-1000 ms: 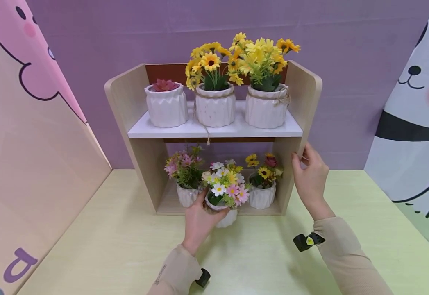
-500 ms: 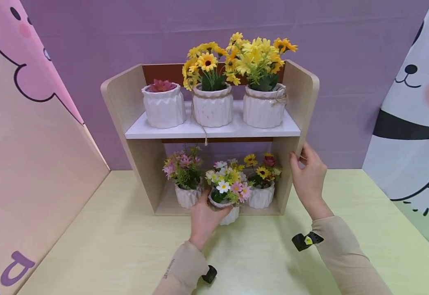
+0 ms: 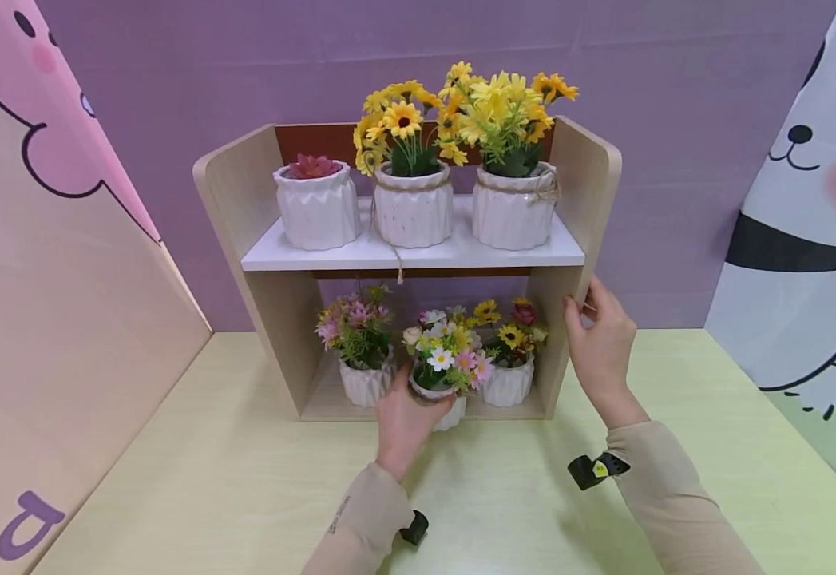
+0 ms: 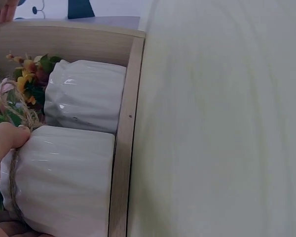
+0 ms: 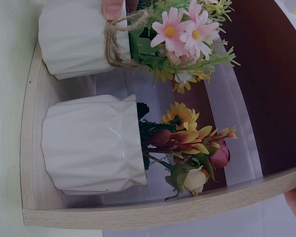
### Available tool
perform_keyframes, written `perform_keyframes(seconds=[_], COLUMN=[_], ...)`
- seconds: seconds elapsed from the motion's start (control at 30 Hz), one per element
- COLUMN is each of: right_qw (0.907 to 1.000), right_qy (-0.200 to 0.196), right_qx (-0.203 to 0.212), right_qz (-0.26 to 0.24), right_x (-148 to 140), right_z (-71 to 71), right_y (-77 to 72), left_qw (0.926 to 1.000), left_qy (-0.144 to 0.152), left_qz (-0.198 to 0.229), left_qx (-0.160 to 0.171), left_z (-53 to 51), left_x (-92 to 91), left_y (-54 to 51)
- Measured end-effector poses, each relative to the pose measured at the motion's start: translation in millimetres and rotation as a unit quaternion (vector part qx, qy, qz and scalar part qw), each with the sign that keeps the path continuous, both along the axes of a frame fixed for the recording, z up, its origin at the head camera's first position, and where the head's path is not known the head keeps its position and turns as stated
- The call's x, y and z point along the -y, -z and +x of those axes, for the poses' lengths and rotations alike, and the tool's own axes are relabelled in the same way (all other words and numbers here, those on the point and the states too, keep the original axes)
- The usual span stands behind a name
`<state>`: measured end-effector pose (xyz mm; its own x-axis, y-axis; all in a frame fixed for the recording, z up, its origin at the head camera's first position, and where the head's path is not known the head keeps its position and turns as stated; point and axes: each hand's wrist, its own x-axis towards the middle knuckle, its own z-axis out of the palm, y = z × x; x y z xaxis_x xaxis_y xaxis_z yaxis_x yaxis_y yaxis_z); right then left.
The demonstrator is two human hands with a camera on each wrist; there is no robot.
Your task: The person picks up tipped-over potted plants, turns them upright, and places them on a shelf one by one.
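My left hand (image 3: 406, 419) grips a white ceramic flower pot (image 3: 453, 411) by its rim, thumb near the twine tied round it. White, pink and yellow daisies (image 3: 453, 351) fill this pot. It stands between two other pots at the lower front edge of the wooden shelf (image 3: 418, 258); whether its base touches the board cannot be told. In the left wrist view, the held pot (image 4: 64, 177) is beside a plain white pot (image 4: 86, 94). My right hand (image 3: 604, 347) pinches the front edge of the shelf's right side panel (image 3: 590, 192).
Below, a pot with pink flowers (image 3: 367, 383) is at left and one with yellow flowers and a rose (image 3: 509, 383) at right. The upper board bears a succulent pot (image 3: 318, 208) and two pots of yellow flowers (image 3: 414, 212). A purple cloth (image 3: 676, 160) hangs behind.
My left hand has carried the daisy pot slightly right and back, towards the gap between the lower pots. My right hand keeps its hold on the side panel.
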<state>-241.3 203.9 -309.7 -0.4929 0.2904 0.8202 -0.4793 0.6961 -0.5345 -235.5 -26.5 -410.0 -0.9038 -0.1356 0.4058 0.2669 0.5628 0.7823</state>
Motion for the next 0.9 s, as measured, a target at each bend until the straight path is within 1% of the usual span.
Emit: perform_keyframes(seconds=[0.07,0.23,0.3,0.4,0.47,0.57,0.73,0.9], right_qw=[1.0000,1.0000,1.0000,1.0000,1.0000,1.0000,1.0000,1.0000], right_qy=[0.002,0.004,0.001,0.000,0.000,-0.001,0.000,-0.001], right_qx=[-0.001,-0.004,-0.003,-0.005,-0.005,-0.006,-0.003,-0.003], right_qz=[0.000,-0.001,-0.002,-0.001,0.000,-0.001,-0.001,-0.003], right_x=[-0.3,-0.9,-0.6,0.3,1.1,2.2,1.7,1.9], right_z=[-0.1,-0.6,-0.7,-0.2,0.6,1.4,1.1,1.3], right_y=[-0.3,-0.5,-0.2,-0.6,-0.6,-1.0,-1.2,-1.7], left_qw=[1.0000,0.9999,0.9999,0.9998,0.9996,0.9995,0.9993,0.9989], left_qy=[0.000,-0.002,-0.008,-0.021,-0.028,-0.030,-0.033,-0.042], left_qz=[-0.005,0.000,0.004,0.001,-0.001,0.001,0.014,0.016], left_qx=[-0.001,0.012,0.014,0.004,0.004,0.003,0.013,0.012], left_z=[-1.6,-7.1,-9.6,-14.5,-17.4,-22.5,-30.6,-34.8], left_x=[-0.6,-2.8,-3.6,-5.2,-6.3,-7.4,-9.6,-12.0], left_y=[0.3,1.6,1.6,0.9,0.8,1.8,2.2,2.4])
